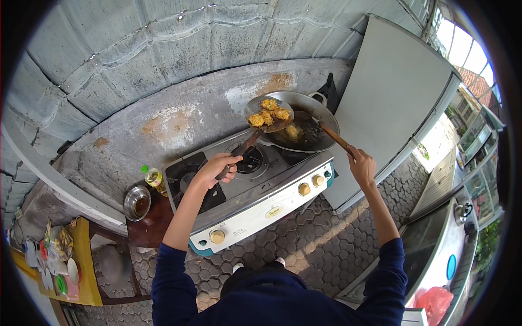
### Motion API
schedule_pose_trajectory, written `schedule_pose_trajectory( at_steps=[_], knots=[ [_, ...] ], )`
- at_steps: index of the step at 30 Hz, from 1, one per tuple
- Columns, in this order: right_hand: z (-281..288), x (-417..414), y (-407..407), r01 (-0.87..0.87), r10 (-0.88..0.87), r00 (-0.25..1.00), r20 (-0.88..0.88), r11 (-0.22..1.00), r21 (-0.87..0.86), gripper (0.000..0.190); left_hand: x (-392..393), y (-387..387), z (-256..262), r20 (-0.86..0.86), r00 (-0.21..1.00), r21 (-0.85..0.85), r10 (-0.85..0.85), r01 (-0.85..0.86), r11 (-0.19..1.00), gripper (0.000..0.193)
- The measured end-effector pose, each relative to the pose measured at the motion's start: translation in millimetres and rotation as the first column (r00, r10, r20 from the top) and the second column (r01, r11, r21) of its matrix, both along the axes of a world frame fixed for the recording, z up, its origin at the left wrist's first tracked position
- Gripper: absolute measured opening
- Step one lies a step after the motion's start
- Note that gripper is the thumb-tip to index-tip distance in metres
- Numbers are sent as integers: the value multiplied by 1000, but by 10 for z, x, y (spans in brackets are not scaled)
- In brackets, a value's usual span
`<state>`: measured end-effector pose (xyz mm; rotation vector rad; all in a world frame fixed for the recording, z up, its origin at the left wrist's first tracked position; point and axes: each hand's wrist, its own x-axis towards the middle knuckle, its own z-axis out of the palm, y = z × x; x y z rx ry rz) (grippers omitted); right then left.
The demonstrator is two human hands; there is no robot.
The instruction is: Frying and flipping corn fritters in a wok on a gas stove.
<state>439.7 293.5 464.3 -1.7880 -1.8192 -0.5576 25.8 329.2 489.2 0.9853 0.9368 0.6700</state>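
My left hand [218, 169] is closed around the wooden handle of a perforated skimmer [281, 123]. Several golden-brown fritters [268, 113] lie in the skimmer, which is over the left side of a large wok [326, 116]. Dark oil fills the bottom of the wok, and one more fritter [292, 131] is in it. My right hand [363, 165] grips the wooden handle of a utensil [336, 136] whose far end reaches into the wok; its head is not clearly visible. The wok sits on the right side of a gas stove [261, 203].
Left of the stove, a metal bowl [131, 203] with brown liquid and a green-capped oil bottle [155, 179] stand by a brown tabletop [149, 232]. A yellow-covered table [87, 261] holds bags and dishes. A tall grey panel [387, 98] borders the wok's right side.
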Motion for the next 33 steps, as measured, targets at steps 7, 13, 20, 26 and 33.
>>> schedule_pose_trajectory(
  at_steps=[7, 13, 20, 26, 33],
  knots=[
    [-260, 28, 57, -144, 106, 964, 245, 980, 141, 25, 29, -10, 14, 2, 1000, -2, 6, -6, 1000, 17],
    [-291, -52, 49, -65, 61, 988, 145, 998, 26, 31, 25, -17, 0, 1, 1000, -1, 0, 0, 1000, 20],
    [-37, -12, 38, 22, -12, 998, 55, 979, -204, 36, 25, -33, 4, -8, 1000, -12, 7, -7, 1000, 21],
    [-113, 31, -11, 19, -31, 999, -38, 960, -278, 36, 43, -48, 23, 4, 1000, 2, -5, 4, 1000, 20],
    [-38, -15, -107, 23, -38, 997, -68, 978, -207, 33, 28, -63, 28, 5, 1000, 13, -23, 23, 1000, 19]
  ],
)
